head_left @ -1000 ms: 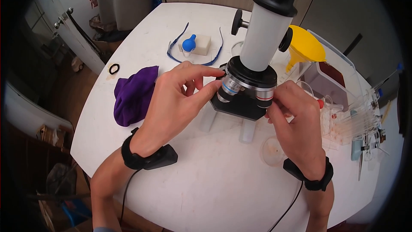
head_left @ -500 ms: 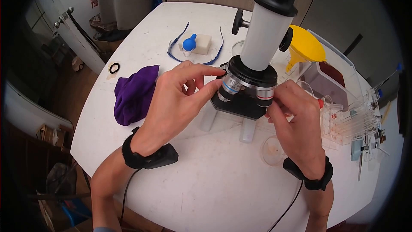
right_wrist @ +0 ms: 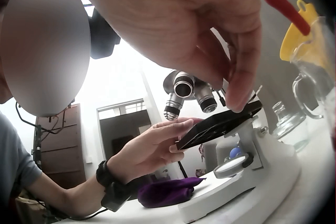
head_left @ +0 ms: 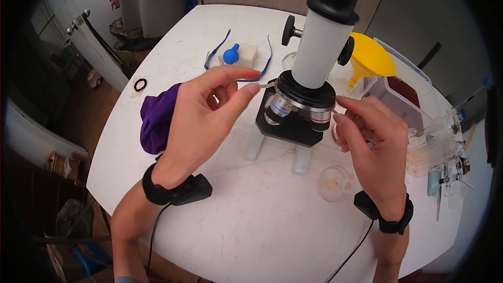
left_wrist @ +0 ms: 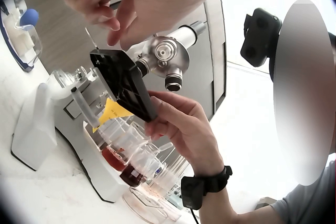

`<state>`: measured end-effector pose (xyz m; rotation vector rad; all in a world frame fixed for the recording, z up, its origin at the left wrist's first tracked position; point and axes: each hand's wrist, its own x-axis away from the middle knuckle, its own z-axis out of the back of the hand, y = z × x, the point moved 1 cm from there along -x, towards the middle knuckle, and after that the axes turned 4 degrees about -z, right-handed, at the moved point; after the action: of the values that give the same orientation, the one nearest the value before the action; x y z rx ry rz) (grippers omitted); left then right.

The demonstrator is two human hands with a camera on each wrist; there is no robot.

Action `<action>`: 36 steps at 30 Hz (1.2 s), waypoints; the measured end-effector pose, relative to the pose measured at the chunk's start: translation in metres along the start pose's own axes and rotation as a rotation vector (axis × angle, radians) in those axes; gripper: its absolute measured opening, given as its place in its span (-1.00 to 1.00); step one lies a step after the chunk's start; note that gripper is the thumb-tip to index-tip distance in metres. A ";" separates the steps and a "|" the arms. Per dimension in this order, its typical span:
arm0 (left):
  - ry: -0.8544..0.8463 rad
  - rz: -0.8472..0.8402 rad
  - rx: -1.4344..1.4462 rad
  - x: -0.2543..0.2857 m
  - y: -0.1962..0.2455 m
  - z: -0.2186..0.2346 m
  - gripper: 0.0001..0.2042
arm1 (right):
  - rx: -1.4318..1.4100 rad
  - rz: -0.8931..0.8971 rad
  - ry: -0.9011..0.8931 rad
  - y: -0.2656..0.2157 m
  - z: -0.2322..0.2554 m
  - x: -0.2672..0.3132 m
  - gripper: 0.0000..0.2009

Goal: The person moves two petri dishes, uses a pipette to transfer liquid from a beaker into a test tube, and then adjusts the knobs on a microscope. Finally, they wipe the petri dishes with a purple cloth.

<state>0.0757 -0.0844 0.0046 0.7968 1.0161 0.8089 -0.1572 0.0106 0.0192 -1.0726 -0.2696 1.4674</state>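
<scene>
In the head view a white microscope (head_left: 317, 47) stands at the middle, with a black stage (head_left: 291, 132) under its objective lenses (head_left: 281, 106). My left hand (head_left: 201, 110) is left of the stage, thumb and index finger apart. A thin metal stage clip (head_left: 267, 85) sticks out beside the thumb tip. On the other side my right hand (head_left: 380, 141) holds its index finger and thumb close to the end of a second metal clip (head_left: 334, 111). From the right wrist, its fingers overlap the stage (right_wrist: 218, 125) edge.
Purple cloth (head_left: 157, 120) lies at the left, near a black ring (head_left: 140, 84). Safety glasses (head_left: 208, 62) and a blue rubber bulb (head_left: 231, 54) sit behind. At right are a yellow funnel (head_left: 372, 55), a petri dish (head_left: 334, 183) and a rack of glass tubes (head_left: 435, 147).
Both hands have drawn outward, left hand to the left and right hand to the right. The left thumb and index finger have parted from the stage, and the metal clip ends now show.
</scene>
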 end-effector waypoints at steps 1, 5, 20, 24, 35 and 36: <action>0.035 0.004 0.021 -0.005 0.003 0.005 -0.80 | 0.005 0.004 0.009 -0.006 0.006 -0.002 -0.80; 0.081 -0.136 0.074 -0.036 0.026 0.008 -0.71 | -0.089 -0.052 0.111 -0.021 0.024 -0.027 -0.82; -0.075 -0.155 0.189 -0.055 0.045 -0.009 -0.68 | -0.095 0.045 -0.037 0.011 0.027 -0.068 -0.64; -0.066 -0.115 0.195 -0.048 0.045 -0.013 -0.69 | 0.531 -0.193 0.023 0.041 0.053 0.032 -0.64; -0.106 -0.268 0.279 -0.045 0.039 -0.013 -0.68 | 0.858 -0.427 -0.073 0.051 0.070 0.130 -0.60; -0.104 -0.270 0.281 -0.046 0.040 -0.013 -0.68 | 0.859 -0.426 -0.073 0.052 0.070 0.132 -0.60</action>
<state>0.0412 -0.1026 0.0529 0.9063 1.1291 0.3938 -0.2208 0.1434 -0.0387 -0.2408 0.0887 1.0572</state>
